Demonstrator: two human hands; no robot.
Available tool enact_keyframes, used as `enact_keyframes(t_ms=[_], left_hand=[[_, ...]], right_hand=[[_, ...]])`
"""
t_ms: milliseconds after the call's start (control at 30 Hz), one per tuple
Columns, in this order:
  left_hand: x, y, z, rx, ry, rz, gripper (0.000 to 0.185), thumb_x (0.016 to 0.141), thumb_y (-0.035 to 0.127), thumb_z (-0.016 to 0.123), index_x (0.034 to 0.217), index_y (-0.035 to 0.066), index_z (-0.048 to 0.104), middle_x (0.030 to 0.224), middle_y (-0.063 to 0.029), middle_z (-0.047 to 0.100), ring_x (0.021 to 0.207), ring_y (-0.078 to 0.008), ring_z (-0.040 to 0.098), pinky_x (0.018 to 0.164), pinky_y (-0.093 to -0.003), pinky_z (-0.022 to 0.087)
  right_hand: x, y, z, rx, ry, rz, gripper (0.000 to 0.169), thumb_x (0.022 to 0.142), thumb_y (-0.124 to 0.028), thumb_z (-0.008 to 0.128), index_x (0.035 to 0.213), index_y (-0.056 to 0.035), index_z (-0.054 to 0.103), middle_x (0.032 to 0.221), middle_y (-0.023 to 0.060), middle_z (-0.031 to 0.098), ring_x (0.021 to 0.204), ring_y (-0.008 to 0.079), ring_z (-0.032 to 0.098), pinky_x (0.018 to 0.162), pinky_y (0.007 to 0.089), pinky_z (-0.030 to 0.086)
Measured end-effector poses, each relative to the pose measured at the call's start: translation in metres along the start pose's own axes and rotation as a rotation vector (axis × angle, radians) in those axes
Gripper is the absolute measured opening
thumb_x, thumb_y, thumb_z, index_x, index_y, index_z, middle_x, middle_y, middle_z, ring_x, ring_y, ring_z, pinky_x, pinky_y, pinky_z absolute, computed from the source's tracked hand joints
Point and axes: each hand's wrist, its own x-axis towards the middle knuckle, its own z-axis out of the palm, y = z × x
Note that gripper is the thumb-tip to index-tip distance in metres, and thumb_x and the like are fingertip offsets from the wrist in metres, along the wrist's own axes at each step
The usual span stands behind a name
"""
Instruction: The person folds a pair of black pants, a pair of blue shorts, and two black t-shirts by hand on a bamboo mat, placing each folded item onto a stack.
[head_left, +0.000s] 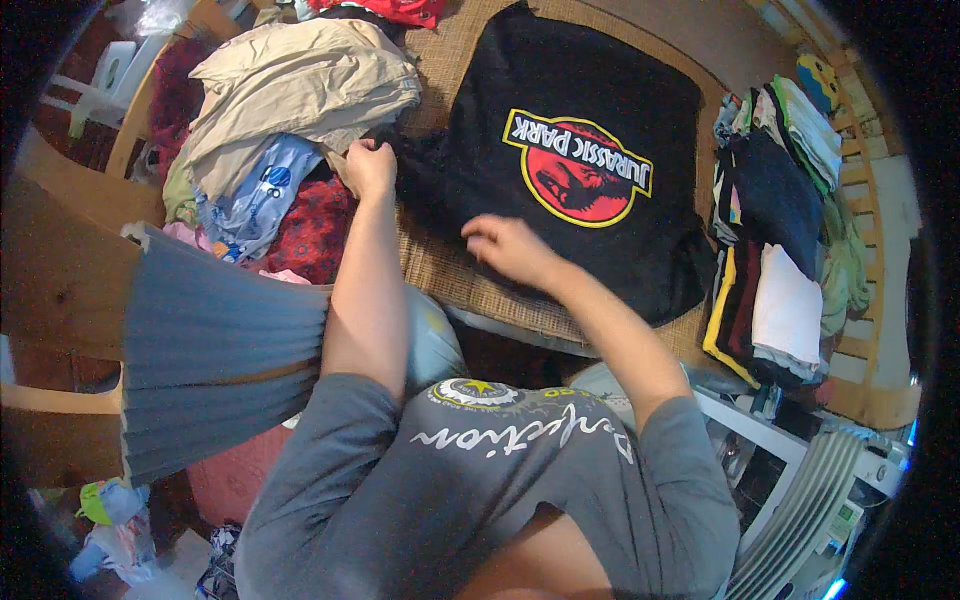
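A black T-shirt (480, 161) with a red and yellow dinosaur print lies spread on a woven mat (480, 289), its print upside down to me. At its left side, my left hand (370, 166) pinches the end of the black sleeve, close beside a heap of crumpled clothes. My right hand (510, 249) is over the shirt's near edge, slightly blurred, fingers apart and holding nothing; whether its fingertips touch the cloth I cannot tell.
Beige cloth (300, 82), a blue printed garment (262, 191) and dark red patterned cloth (311, 225) form the left heap. Folded clothes stand at the right, among them a dark blue piece (780, 187) and a white one (786, 307), beside a wooden slatted rail (859, 247).
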Motion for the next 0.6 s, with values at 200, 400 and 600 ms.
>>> enact_keyframes(t_ms=[200,400,600], left_hand=[[-0.037,0.035,-0.004,-0.156,0.101,0.003,0.015,0.078,0.01,0.055,0.085,0.002,0.045,0.078,-0.0201,0.056,0.076,-0.0372,0.056,0.07,-0.0419,0.042],[-0.061,0.054,-0.012,0.07,-0.276,0.382,0.017,0.073,0.0,0.05,0.09,0.002,0.047,0.089,-0.0223,0.054,0.079,-0.0424,0.055,0.071,-0.0452,0.044],[-0.081,0.065,-0.022,0.1,-0.744,0.752,0.036,0.07,-0.004,0.055,0.103,0.003,0.042,0.111,-0.0261,0.04,0.092,-0.0429,0.053,0.08,-0.0443,0.046]], right_hand=[[0.145,0.016,-0.052,0.823,0.004,0.409,0.048,0.087,-0.041,0.051,0.107,0.0025,0.052,0.102,0.0137,0.058,0.081,0.0195,0.06,0.072,0.0286,0.05],[0.214,-0.011,-0.042,0.386,-0.424,0.55,0.055,0.074,-0.061,0.058,0.081,-0.0066,0.06,0.075,0.0069,0.06,0.073,0.018,0.058,0.065,0.0359,0.047],[0.217,0.02,-0.055,-0.36,-0.242,0.177,0.03,0.063,-0.009,0.071,0.092,-0.0018,0.064,0.081,0.0087,0.065,0.076,0.0214,0.061,0.068,0.0323,0.048]])
